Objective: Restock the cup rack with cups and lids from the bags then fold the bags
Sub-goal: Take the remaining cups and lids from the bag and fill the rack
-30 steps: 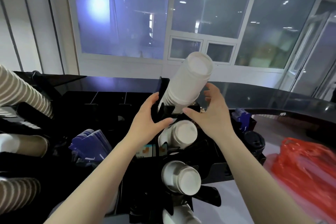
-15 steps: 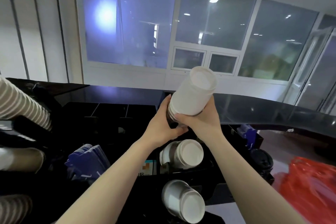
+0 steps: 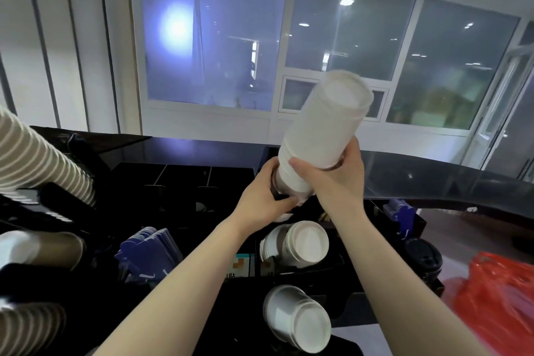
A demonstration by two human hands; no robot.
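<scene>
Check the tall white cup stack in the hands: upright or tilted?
Tilted. The white cup stack leans up and to the right, closed bottoms on top; left hand and right hand grip its lower end above the rack.

Setting was a café or drinks service counter inside an office-type building. Evidence: a black cup rack (image 3: 355, 306) held horizontal stacks of white paper cups (image 3: 294, 244); striped cup stacks (image 3: 37, 159) lay at far left. Black takeaway lids (image 3: 423, 259) sat stacked at right, blue cardboard sleeves (image 3: 150, 251) in a compartment. A long dark glossy counter (image 3: 433, 176) ran behind. Beyond it, glazed interior partitions (image 3: 450, 63) reflected recessed ceiling lights. A red plastic bag (image 3: 500, 300) lay at right.
</scene>
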